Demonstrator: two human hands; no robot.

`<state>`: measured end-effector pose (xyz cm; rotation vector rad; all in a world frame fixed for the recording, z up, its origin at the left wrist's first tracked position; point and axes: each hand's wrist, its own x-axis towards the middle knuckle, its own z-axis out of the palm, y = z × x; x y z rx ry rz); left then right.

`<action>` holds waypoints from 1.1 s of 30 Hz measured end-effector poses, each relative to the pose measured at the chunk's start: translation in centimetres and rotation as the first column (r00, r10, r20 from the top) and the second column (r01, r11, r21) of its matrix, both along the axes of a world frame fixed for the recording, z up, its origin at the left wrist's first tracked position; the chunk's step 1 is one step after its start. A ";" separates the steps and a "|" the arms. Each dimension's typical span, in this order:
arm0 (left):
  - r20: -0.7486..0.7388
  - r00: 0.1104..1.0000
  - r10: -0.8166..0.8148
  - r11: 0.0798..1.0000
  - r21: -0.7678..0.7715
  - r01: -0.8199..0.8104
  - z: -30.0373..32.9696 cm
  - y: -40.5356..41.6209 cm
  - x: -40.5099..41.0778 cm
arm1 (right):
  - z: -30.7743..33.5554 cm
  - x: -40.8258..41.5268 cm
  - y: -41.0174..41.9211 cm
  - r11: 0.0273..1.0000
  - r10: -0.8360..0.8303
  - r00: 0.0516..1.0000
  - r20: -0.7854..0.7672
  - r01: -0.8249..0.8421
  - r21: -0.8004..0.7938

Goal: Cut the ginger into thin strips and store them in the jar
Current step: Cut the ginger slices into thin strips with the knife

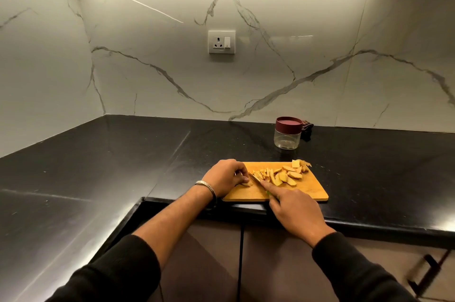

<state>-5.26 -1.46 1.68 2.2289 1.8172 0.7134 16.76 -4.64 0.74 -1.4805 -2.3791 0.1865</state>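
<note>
A wooden cutting board [307,190] lies near the counter's front edge. Ginger slices [289,176] and thin strips [264,174] are spread across its far half. My left hand [226,176] rests on the board's left end, fingers curled over a ginger piece [246,184]. My right hand [294,210] grips a knife [256,178], forefinger stretched along the blade's back; the blade tip sits beside my left fingers. A clear jar [287,137] with a maroon lid stands closed behind the board.
The black L-shaped counter [123,166] runs left and right, with a marble wall and socket [221,42] behind. A small dark object [307,130] sits behind the jar. Cabinet doors [221,252] lie below the counter edge.
</note>
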 end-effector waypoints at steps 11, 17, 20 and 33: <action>0.087 0.996 0.015 0.969 0.243 -0.036 -1.8 -1.9 1.0 | 0.3 -0.1 -0.4 1.000 0.003 1.000 -0.003 -0.003 0.003; 0.066 0.996 -0.064 0.966 0.255 0.046 -1.3 -2.1 0.8 | 0.3 -0.2 -1.1 1.000 -0.011 1.000 -0.010 0.012 0.012; 0.002 0.994 -0.106 0.968 0.229 0.103 -0.9 -2.0 0.3 | 0.4 -0.4 -1.4 1.000 -0.011 0.999 -0.030 0.010 -0.012; 0.017 0.994 -0.109 0.957 0.273 0.100 -1.4 -1.7 0.5 | 0.2 -1.6 -3.2 0.999 0.002 0.997 -0.071 -0.005 -0.046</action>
